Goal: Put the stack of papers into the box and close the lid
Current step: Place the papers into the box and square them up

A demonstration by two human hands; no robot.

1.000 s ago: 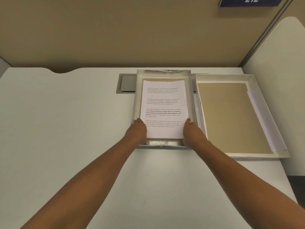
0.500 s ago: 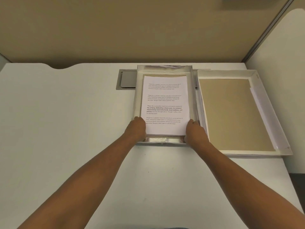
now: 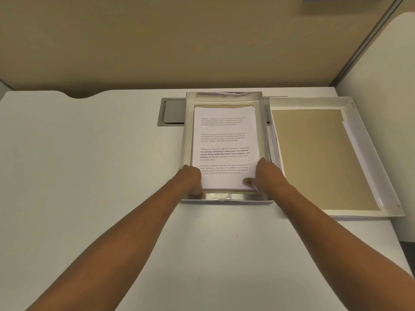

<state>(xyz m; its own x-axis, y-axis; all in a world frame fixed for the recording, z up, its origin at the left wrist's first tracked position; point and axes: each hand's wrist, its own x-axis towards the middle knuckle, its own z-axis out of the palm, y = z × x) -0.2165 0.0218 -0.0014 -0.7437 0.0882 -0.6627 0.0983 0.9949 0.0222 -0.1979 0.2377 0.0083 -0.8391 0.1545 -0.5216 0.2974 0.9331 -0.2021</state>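
Both hands down at the near end of the box. Left hand [image 3: 190, 179] curled over the stack's near-left corner, fingers hidden under or beside the sheets, so how tightly it grips I cannot tell. Right hand [image 3: 263, 177] on the near-right corner, thumb flat on the top sheet, other fingers along the right edge; looks like a loose pinch, not a firm clamp.

Stack of papers [image 3: 224, 144] lies inside the box [image 3: 224, 197], at 12 o'clock from the hands, roughly square to the walls, with a strip of brown floor showing at the far end. Top sheet is white with printed text paragraphs.

Handling, as a judgement: the stack is light to moderate, floppy, with smooth sheets that slide over each other, so hold both near corners or side edges and press down to keep it flush. Corners crease easily.

Box: shallow rectangular tray with glossy, silvery-looking walls, probably cardboard.

Lid [image 3: 318, 153] at 2 o'clock, inside up, just beside the box's right wall: white rim, matte brown board inside, stiff and flat. Best taken by its long edges.

Desk [image 3: 89, 164] is smooth off-white; a grey cable hatch [image 3: 173, 112] is partly under the box's far-left end. Beige partition wall [image 3: 179, 41] behind.
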